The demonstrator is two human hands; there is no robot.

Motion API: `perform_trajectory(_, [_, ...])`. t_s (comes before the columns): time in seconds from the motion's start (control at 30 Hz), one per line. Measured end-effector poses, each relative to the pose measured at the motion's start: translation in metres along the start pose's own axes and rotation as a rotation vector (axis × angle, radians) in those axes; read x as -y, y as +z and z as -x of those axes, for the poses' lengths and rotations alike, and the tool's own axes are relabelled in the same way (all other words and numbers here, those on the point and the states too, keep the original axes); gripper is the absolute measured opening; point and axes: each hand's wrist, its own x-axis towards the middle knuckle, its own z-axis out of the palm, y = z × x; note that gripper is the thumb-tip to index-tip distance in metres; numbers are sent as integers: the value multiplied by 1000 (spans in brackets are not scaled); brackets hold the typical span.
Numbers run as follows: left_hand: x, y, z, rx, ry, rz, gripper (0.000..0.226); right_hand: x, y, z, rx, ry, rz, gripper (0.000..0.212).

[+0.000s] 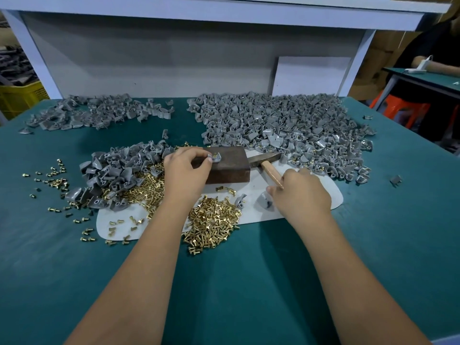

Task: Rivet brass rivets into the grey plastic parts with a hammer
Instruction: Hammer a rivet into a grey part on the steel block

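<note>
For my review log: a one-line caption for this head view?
Left hand steadies a grey part with rivet on the block; right hand holds the hammer.

Left grip (pixel 185 170) pinching, fingers curled; right grip (pixel 300 192) curled closed; forearms extended.

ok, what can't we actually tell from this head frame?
- Right hand covers most of the hammer handle, so its grip is hidden.
- Whether the rivet in the grey part on the metal block is seated: too small, partly behind the left hand fingertips.
- Which parts in the big pile already carry rivets: too small.
- The person at right is cut off by the frame edge.
</note>
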Motion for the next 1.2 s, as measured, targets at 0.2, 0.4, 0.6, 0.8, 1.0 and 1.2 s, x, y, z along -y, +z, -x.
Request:
perform_trajectory(0.2, [1,0,0,-3,8,-6,7,6,-1,-3,-9,-4,97,31])
perform_trajectory(0.4, [2,1,0,-18,27,-4,9,0,-19,-14,-170,51,-1,22])
perform_trajectory(0.6, [0,-1,1,-46,65,-19,10,18,-42,-1,-221,-239,-315,48])
perform_trajectory(0.8, [-1,1,2,-127,15,-75,15,48,-43,4,-396,-339,-167,54])
perform_trajectory(1.0, [-3,5,3,-117,-61,-93,15,51,-26,18,-369,-347,-59,63])
perform_trajectory(1.2, [-2,7,2,-128,-70,-93,16,56,-19,30,-379,-351,-2,69])
